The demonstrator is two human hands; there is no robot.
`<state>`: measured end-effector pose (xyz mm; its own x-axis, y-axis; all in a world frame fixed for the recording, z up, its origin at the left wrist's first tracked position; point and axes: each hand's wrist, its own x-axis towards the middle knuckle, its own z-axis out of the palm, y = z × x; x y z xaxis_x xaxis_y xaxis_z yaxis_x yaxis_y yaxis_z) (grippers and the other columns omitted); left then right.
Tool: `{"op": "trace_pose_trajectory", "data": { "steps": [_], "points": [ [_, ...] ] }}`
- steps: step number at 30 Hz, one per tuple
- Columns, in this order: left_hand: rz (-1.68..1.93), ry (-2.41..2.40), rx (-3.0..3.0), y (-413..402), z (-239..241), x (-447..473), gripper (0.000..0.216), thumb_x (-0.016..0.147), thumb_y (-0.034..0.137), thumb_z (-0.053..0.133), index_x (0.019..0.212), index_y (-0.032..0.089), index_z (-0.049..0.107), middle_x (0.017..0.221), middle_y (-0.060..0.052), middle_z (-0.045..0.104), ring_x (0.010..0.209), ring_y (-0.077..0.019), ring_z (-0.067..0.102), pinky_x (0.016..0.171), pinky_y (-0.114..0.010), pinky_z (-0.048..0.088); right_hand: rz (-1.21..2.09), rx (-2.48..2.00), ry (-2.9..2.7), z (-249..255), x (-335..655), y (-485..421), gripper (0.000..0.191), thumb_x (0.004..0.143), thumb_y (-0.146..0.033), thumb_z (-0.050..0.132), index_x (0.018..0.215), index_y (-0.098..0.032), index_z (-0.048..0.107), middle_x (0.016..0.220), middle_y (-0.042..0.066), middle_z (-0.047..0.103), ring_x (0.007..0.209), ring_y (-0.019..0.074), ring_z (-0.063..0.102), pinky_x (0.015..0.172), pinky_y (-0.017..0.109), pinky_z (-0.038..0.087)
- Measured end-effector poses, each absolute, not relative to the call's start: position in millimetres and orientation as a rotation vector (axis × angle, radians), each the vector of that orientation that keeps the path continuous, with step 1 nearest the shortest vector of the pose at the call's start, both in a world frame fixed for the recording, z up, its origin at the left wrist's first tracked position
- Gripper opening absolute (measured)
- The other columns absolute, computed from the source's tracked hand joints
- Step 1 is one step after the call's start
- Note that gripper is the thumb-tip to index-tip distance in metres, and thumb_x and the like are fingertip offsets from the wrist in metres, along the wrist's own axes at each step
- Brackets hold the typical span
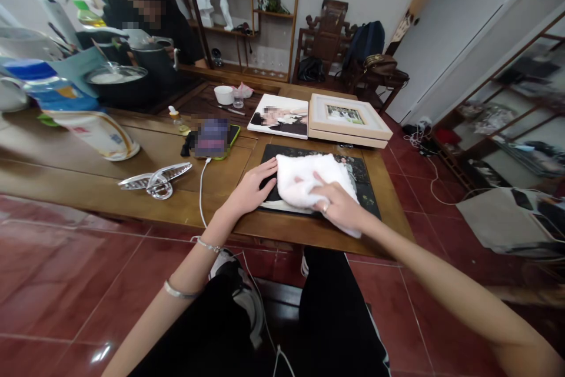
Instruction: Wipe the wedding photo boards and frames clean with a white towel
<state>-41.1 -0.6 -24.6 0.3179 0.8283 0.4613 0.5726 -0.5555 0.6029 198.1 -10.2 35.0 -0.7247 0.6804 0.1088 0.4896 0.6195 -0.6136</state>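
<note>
A folded white fluffy towel (pixel 304 174) lies over a dark, thin panel (pixel 368 192) with a floral pattern along its far and right sides. My right hand (pixel 339 206) presses on the towel and grips its near part between thumb and fingers; some fingers are sunk in the cloth. On the panel's left edge rests my left hand (pixel 251 189), its fingers stretched out flat and the tips close to the towel's left corner. Much of the panel is hidden beneath the towel.
Behind the panel are a photo print (pixel 282 124) and a pale framed picture (pixel 342 115). To the left lie a charging phone (pixel 214 137), a clear hair claw (pixel 159 180) and a blue-capped jar (pixel 83 124). A person in dark clothes (pixel 185 30) is across the wooden table (pixel 176 209).
</note>
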Motion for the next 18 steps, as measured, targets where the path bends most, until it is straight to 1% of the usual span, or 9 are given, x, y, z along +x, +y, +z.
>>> {"op": "trace_pose_trajectory", "data": {
  "steps": [2,4,6,7,9,11,13,15,18],
  "points": [
    [1.091,1.248,2.26,-1,-24,-41,0.041,0.092,0.03,0.044,0.126,0.012,0.059,0.138,-0.014,0.052,0.133,-0.0256,0.042,0.111,-0.047,0.034,0.822,-0.886,-2.591,38,205,-35,0.037,0.072,-0.007,0.042,0.091,-0.023,0.069,0.124,0.001,0.064,0.126,0.0266,0.049,0.112,0.051,0.024],
    [1.101,1.256,2.257,-1,-25,-40,0.041,0.092,0.03,0.044,0.126,0.011,0.059,0.137,-0.015,0.052,0.133,-0.0261,0.043,0.111,-0.048,0.034,0.838,-0.88,-2.614,40,213,-49,0.039,0.073,-0.007,0.042,0.098,-0.023,0.068,0.129,0.002,0.061,0.132,0.0268,0.043,0.113,0.051,0.023],
    [1.113,1.267,2.252,0,-26,-40,0.042,0.092,0.032,0.045,0.126,0.011,0.059,0.137,-0.015,0.052,0.133,-0.0267,0.043,0.111,-0.049,0.034,0.846,-0.915,-2.603,41,221,-49,0.037,0.075,-0.009,0.043,0.097,-0.023,0.069,0.129,0.002,0.061,0.135,0.0288,0.039,0.112,0.053,0.024],
    [1.114,1.269,2.253,0,-27,-40,0.043,0.092,0.032,0.045,0.125,0.01,0.059,0.137,-0.016,0.052,0.132,-0.0268,0.044,0.111,-0.049,0.034,0.839,-0.942,-2.584,40,225,-44,0.034,0.076,-0.01,0.043,0.094,-0.023,0.069,0.127,0.002,0.062,0.134,0.0296,0.039,0.111,0.054,0.025],
    [1.116,1.27,2.256,0,-28,-41,0.043,0.092,0.033,0.044,0.125,0.01,0.059,0.137,-0.015,0.052,0.132,-0.0266,0.044,0.111,-0.049,0.034,0.802,-0.999,-2.529,39,230,-27,0.031,0.077,-0.011,0.042,0.086,-0.024,0.069,0.115,0.001,0.069,0.125,0.0296,0.05,0.111,0.053,0.026],
    [1.114,1.27,2.257,0,-28,-41,0.043,0.093,0.034,0.045,0.125,0.012,0.059,0.137,-0.015,0.053,0.132,-0.0261,0.044,0.111,-0.049,0.033,0.737,-1.073,-2.439,37,228,-5,0.029,0.077,-0.012,0.041,0.079,-0.023,0.068,0.1,0.001,0.072,0.107,0.0274,0.061,0.11,0.053,0.028],
    [1.115,1.273,2.243,-1,-26,-41,0.043,0.093,0.036,0.044,0.126,0.013,0.059,0.137,-0.014,0.053,0.132,-0.0254,0.044,0.111,-0.048,0.033,0.662,-1.148,-2.348,35,219,16,0.029,0.079,-0.014,0.039,0.08,-0.021,0.067,0.097,0.002,0.073,0.099,0.0259,0.063,0.11,0.054,0.025],
    [1.137,1.269,2.214,-4,-24,-41,0.045,0.095,0.037,0.04,0.129,0.013,0.057,0.139,-0.013,0.051,0.133,-0.0244,0.043,0.112,-0.046,0.032,0.592,-1.206,-2.3,32,203,30,0.032,0.08,-0.014,0.037,0.089,-0.02,0.067,0.108,0.004,0.07,0.106,0.0264,0.06,0.112,0.056,0.018],
    [1.242,1.227,2.164,-8,-19,-41,0.048,0.098,0.038,0.033,0.136,0.014,0.049,0.144,-0.01,0.046,0.137,-0.0226,0.037,0.114,-0.043,0.029,0.533,-1.135,-2.402,28,173,31,0.037,0.079,-0.011,0.037,0.101,-0.018,0.066,0.124,0.007,0.064,0.127,0.0285,0.047,0.112,0.061,0.009]
  ]
}}
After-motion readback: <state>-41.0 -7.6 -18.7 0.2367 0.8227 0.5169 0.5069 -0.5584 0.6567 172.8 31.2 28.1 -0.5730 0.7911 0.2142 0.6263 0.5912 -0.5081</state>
